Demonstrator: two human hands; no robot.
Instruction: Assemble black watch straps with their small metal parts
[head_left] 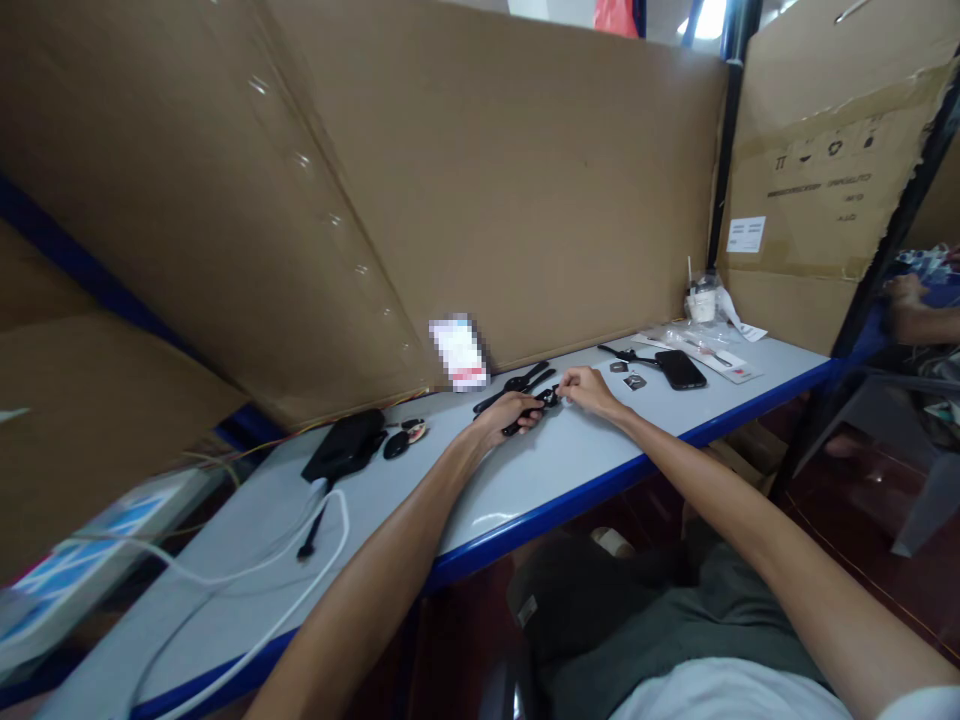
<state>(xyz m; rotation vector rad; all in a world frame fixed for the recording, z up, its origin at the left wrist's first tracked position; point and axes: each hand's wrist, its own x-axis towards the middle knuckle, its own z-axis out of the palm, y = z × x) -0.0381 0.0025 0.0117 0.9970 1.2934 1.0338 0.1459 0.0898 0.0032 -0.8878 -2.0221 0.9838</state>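
My left hand [511, 412] is closed around a black watch [550, 397], whose strap pokes out below the fingers. At the watch's far end, my right hand [589, 390] has thumb and forefinger pinched together. What sits in that pinch is too small to make out. Just behind my left hand, another black watch [517, 383] lies with its straps stretched out. To the right of my right hand are two small dark tags [634, 382] and a third black watch [630, 355], beside a black phone [681, 369].
A lit phone [460, 352] leans on the cardboard wall [525, 180]. Leftward lie a black case [346, 443], keys [405, 437], a white cable [341, 530] and a power strip [97, 560]. A plastic cup [703, 300] and clear packaging [720, 358] are at right.
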